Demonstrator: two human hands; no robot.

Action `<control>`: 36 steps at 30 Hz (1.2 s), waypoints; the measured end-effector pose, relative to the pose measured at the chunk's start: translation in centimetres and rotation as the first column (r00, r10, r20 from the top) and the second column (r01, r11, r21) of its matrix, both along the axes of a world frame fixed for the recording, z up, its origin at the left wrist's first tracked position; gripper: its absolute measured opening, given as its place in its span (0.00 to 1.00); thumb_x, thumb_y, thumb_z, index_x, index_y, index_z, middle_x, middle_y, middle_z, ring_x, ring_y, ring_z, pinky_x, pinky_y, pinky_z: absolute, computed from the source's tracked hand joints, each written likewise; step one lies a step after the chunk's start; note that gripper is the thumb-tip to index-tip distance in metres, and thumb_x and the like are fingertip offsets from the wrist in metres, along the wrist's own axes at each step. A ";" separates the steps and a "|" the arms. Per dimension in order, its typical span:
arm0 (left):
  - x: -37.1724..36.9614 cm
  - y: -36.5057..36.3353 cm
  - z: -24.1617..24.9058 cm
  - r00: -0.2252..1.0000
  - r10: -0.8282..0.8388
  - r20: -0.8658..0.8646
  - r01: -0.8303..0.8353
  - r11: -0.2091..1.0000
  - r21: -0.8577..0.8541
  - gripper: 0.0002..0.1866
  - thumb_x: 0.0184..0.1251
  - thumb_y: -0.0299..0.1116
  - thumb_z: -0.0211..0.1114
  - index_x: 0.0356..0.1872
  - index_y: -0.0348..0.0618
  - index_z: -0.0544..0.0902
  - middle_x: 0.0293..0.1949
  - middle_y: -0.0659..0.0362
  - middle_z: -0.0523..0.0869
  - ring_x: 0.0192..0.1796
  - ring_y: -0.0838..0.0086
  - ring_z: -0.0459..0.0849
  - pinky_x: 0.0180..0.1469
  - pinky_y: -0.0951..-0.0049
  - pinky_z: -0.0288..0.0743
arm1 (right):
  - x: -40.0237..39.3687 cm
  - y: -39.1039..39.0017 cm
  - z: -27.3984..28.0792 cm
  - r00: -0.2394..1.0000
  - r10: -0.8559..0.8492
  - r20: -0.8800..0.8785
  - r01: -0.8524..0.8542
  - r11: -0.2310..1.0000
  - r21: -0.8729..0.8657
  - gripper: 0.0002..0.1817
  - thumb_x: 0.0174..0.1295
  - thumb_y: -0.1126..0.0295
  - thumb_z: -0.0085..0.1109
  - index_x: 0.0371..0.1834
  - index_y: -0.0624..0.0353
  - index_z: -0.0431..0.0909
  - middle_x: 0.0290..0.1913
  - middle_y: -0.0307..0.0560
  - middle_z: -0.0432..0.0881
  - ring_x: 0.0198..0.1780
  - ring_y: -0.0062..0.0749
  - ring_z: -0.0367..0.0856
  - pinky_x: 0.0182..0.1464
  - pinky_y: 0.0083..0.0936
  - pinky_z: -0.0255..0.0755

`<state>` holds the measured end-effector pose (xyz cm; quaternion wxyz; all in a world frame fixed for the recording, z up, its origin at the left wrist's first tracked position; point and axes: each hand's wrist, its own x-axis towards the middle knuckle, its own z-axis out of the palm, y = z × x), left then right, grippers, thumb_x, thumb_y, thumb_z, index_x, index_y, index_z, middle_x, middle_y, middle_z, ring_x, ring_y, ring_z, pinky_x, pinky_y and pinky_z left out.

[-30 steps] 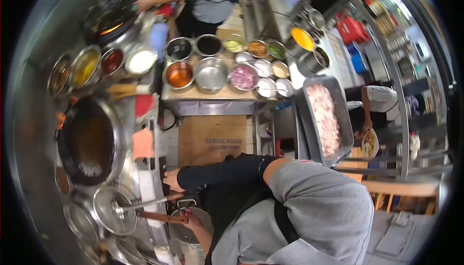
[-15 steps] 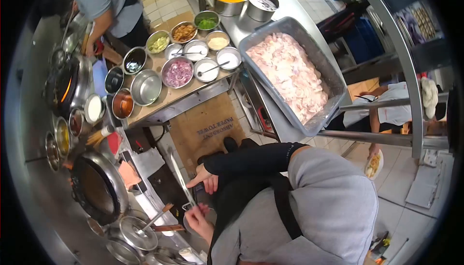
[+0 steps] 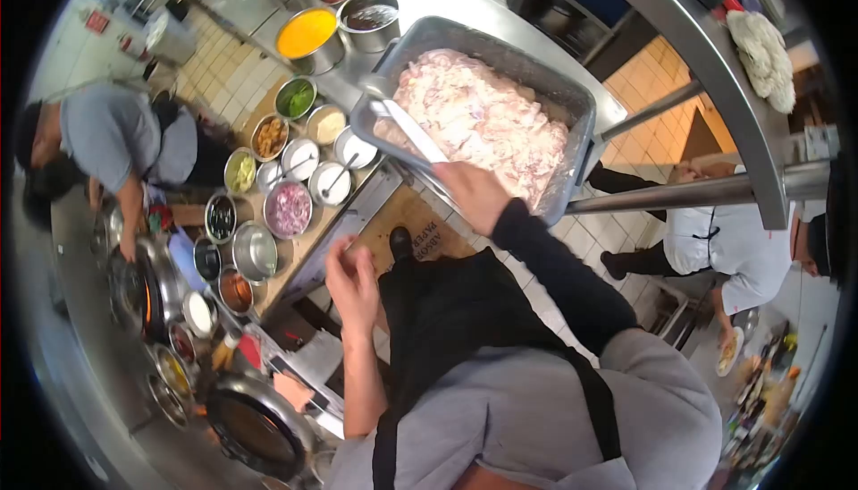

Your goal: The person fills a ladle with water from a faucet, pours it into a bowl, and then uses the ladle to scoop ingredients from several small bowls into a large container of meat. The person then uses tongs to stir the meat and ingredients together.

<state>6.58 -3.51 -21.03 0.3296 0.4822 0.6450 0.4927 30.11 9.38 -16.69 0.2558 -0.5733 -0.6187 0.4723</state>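
Observation:
My right hand (image 3: 480,193) is closed round the handle of a long pale utensil (image 3: 416,131), whose far end lies over the left corner of a grey tub (image 3: 579,168). Raw, pale pink meat (image 3: 474,114) fills much of the tub. My left hand (image 3: 351,277) is raised in front of the black apron, fingers curled but apart, with nothing in it. Nearest to it are a steel bowl (image 3: 256,252) and a bowl of chopped red onion (image 3: 289,209).
Steel pots, one with orange liquid (image 3: 307,32), stand behind the tub. Several ingredient bowls and a wok (image 3: 257,427) are at left. A metal rail (image 3: 679,193) runs at right. One person (image 3: 116,137) works at left, another (image 3: 733,231) at right.
My view has turned toward the tub. My right hand has moved up to the tub with the utensil; my left hand has come away from the utensil and risen.

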 end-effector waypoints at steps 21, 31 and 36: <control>-1.5 36.2 -7.0 0.761 -0.476 -0.440 0.450 0.877 -0.171 0.20 0.83 0.36 0.47 0.64 0.32 0.71 0.40 0.29 0.85 0.45 0.32 0.83 0.46 0.40 0.75 | 10.7 0.3 -4.8 0.390 0.175 0.904 0.189 0.946 -0.265 0.24 0.65 0.51 0.64 0.45 0.66 0.84 0.43 0.61 0.89 0.48 0.56 0.88 0.52 0.44 0.82; -1.5 36.1 -9.1 0.757 -0.474 -0.450 0.506 0.861 -0.057 0.22 0.82 0.34 0.47 0.65 0.25 0.71 0.38 0.28 0.85 0.42 0.31 0.83 0.44 0.41 0.74 | 6.1 7.0 -7.2 0.598 -0.067 0.799 0.310 0.938 -0.154 0.24 0.69 0.53 0.59 0.40 0.69 0.86 0.42 0.65 0.88 0.47 0.59 0.87 0.52 0.44 0.80; -1.5 36.0 -8.1 0.752 -0.468 -0.464 0.503 0.863 -0.053 0.21 0.81 0.32 0.48 0.65 0.25 0.70 0.37 0.28 0.84 0.41 0.31 0.83 0.44 0.40 0.73 | 3.7 5.2 -3.9 0.614 0.081 0.785 0.179 0.955 -0.238 0.24 0.72 0.54 0.55 0.38 0.70 0.86 0.42 0.65 0.87 0.47 0.58 0.87 0.54 0.45 0.79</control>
